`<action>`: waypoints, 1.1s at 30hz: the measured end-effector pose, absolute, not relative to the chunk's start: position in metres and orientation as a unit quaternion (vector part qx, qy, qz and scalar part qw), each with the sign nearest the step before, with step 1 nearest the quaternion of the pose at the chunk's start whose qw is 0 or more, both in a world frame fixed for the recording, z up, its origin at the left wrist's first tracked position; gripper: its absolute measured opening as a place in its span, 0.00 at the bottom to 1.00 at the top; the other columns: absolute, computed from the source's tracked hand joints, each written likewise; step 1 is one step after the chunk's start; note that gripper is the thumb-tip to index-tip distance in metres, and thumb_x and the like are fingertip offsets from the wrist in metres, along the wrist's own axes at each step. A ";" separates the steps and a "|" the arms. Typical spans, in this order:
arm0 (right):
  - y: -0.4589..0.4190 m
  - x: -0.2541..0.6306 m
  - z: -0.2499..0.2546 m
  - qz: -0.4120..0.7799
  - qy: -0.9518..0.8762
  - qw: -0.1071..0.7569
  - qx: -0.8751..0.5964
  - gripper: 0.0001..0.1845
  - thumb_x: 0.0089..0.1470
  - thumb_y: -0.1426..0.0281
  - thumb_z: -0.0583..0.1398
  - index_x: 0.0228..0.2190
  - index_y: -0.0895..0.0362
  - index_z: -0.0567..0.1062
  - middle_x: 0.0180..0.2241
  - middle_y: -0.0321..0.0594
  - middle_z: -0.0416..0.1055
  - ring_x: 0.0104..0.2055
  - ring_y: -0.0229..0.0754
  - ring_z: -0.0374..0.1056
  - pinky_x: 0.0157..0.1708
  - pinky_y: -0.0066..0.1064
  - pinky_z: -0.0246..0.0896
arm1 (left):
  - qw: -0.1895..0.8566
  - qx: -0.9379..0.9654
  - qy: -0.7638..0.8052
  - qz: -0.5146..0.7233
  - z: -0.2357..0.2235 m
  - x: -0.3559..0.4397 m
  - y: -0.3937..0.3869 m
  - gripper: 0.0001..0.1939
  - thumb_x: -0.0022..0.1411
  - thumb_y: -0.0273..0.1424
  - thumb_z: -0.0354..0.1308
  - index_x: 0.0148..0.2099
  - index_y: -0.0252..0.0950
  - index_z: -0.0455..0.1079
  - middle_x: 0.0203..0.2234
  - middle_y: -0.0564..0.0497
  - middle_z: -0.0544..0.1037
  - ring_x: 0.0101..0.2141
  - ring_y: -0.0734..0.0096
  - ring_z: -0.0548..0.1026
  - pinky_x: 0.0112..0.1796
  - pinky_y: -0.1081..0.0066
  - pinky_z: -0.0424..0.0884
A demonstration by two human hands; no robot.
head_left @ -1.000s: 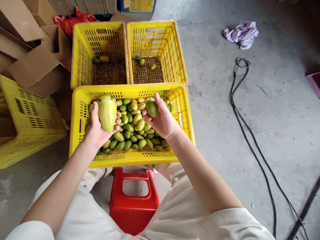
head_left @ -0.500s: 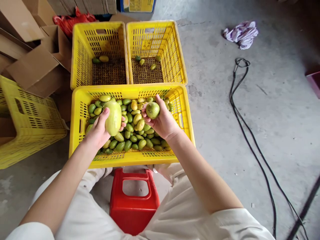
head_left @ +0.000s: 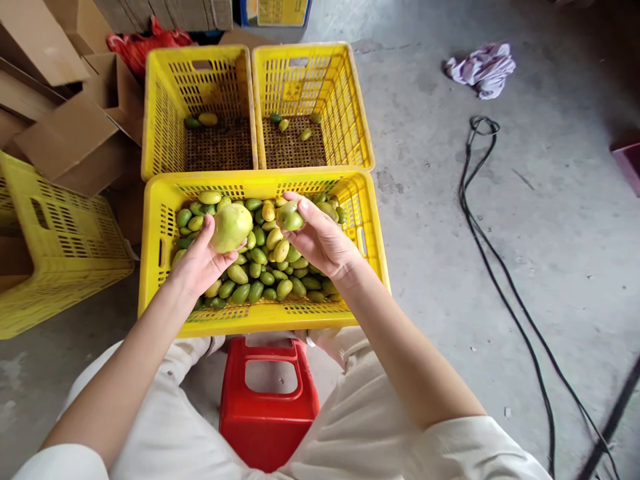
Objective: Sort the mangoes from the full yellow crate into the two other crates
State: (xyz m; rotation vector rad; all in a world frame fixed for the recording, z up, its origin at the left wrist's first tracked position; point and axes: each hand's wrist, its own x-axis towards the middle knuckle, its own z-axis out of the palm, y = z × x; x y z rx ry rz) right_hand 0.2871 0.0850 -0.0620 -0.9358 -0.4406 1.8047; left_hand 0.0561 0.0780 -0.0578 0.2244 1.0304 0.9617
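My left hand (head_left: 203, 257) is closed round a large pale green oval fruit (head_left: 233, 227), its end tilted toward me. In my right hand (head_left: 323, 237) is a smaller green fruit (head_left: 290, 216), gripped between thumb and fingers. Both hands hover over a wide yellow plastic crate (head_left: 260, 325). Inside that crate lie many small green and yellowish oval fruits (head_left: 255, 290), partly hidden beneath my hands. The exact kind of fruit is not certain from this view.
Beyond stand two yellow crates, the left one (head_left: 150, 113) and the right one (head_left: 367, 127), with a few fruits each. Another yellow crate (head_left: 80, 233) and cardboard boxes (head_left: 70, 137) are at left. A red stool (head_left: 267, 427) stands between my legs; black cable (head_left: 495, 267) lies right.
The large fruit in my left hand has turned from upright to tilted, and that palm has rolled upward. My right hand has turned its small fruit and shifted slightly left.
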 end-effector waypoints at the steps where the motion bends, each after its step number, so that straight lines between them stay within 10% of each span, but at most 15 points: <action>1: 0.085 0.287 -0.062 0.746 -0.185 0.507 -0.390 0.23 0.50 0.59 0.81 0.46 0.47 0.85 0.39 0.30 0.85 0.44 0.39 0.81 0.52 0.30 0.80 | 0.749 0.109 0.472 0.451 -0.060 0.056 0.077 0.23 0.67 0.51 0.74 0.52 0.40 0.79 0.42 0.47 0.85 0.37 0.66 0.83 0.26 0.77 0.73; 8: 0.086 0.288 -0.062 0.754 -0.180 0.496 -0.391 0.21 0.54 0.56 0.78 0.45 0.53 0.85 0.49 0.43 0.88 0.55 0.47 0.84 0.64 0.33 0.77 | 0.730 0.137 0.470 0.477 -0.060 0.060 0.077 0.25 0.64 0.54 0.76 0.51 0.41 0.79 0.45 0.47 0.85 0.40 0.67 0.81 0.30 0.76 0.72; 18: 0.086 0.284 -0.051 0.744 -0.183 0.485 -0.421 0.11 0.60 0.58 0.72 0.43 0.47 0.85 0.49 0.40 0.86 0.55 0.50 0.82 0.56 0.40 0.83 | 0.725 0.068 0.466 0.503 -0.034 0.067 0.077 0.09 0.77 0.42 0.65 0.53 0.46 0.80 0.42 0.51 0.87 0.43 0.64 0.85 0.41 0.70 0.83; 26: 0.087 0.283 -0.046 0.759 -0.141 0.494 -0.401 0.08 0.65 0.64 0.67 0.46 0.50 0.82 0.47 0.39 0.85 0.49 0.44 0.83 0.47 0.31 0.83 | 0.676 0.082 0.461 0.569 -0.026 0.069 0.076 0.16 0.76 0.44 0.66 0.61 0.48 0.79 0.58 0.49 0.86 0.60 0.62 0.82 0.51 0.71 0.82; 33: 0.090 0.282 -0.050 0.750 -0.118 0.494 -0.423 0.11 0.65 0.56 0.70 0.39 0.50 0.80 0.42 0.39 0.84 0.37 0.41 0.78 0.32 0.29 0.77 | 0.690 -0.023 0.422 0.587 -0.021 0.071 0.080 0.20 0.85 0.41 0.48 0.64 0.42 0.77 0.46 0.46 0.86 0.44 0.69 0.85 0.42 0.74 0.83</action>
